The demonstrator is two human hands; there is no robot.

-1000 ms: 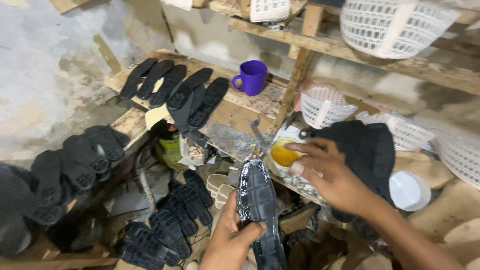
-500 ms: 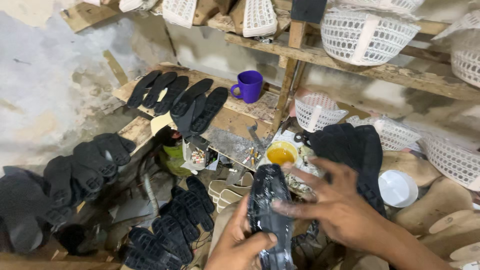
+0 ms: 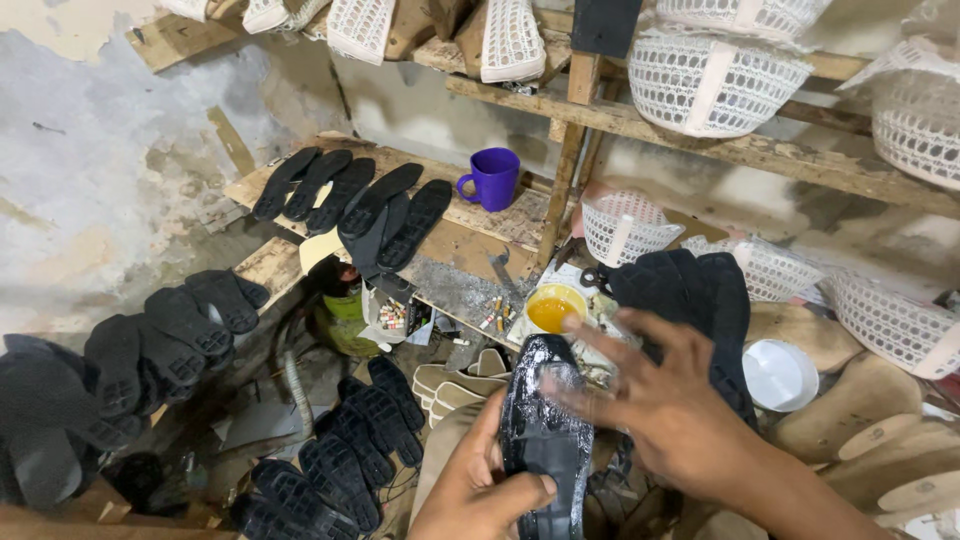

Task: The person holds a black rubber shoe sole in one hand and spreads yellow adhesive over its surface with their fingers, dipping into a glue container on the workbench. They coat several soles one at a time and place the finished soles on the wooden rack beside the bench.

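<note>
Glue glistens across the upper half of the black sole, which sits low in the middle of the view, toe pointing to 12 o'clock. The left hand grips it from 7 o'clock, thumb pressed over the heel end and fingers curled underneath, a firm pinch. The right hand comes in from 4 o'clock with fingers spread and flat, the fingertips touching the wet patch near the toe; it holds nothing.

At 12 o'clock from the sole stands a small bowl of yellow glue on the wooden bench, with a purple mug farther off at 11 o'clock. Rows of black soles lie on the bench at 10 o'clock, and more soles lie below at 9 o'clock. White woven uppers rest on the shelf at 1 o'clock.

Spreading well here seems to call for light, even strokes from the toe down toward the heel, carrying the film right to the edges without pooling. The left thumb is best kept on the dry heel so the sole stays level and the grip does not slip.
</note>
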